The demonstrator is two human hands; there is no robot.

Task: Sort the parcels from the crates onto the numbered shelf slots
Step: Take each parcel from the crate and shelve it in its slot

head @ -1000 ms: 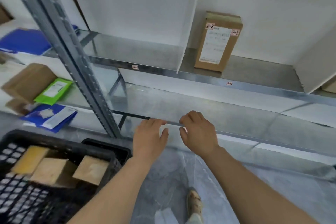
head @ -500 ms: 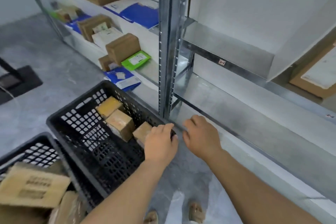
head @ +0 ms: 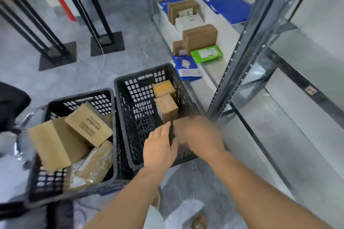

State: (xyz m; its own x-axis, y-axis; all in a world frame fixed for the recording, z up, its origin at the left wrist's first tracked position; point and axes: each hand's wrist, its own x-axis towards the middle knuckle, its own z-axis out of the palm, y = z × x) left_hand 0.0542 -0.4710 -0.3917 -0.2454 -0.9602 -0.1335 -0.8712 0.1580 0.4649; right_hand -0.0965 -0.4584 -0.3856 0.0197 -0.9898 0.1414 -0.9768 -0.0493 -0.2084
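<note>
Over black crate (head: 128, 87), both hands reaching in

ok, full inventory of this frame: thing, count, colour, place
Right crate: one, black, floor beside the shelf upright, holding at least two brown boxes.
Left crate: one, black, left of it, several brown parcels.
Shelf upright: one, grey metal, right.
Shelved parcels: brown box, green mailer, blue mailer, more behind.
Table stands: black, far left.
Left hand: over right crate, fingers relaxed.
Right hand: blurred, at the crate's near corner; grip unclear.
</note>
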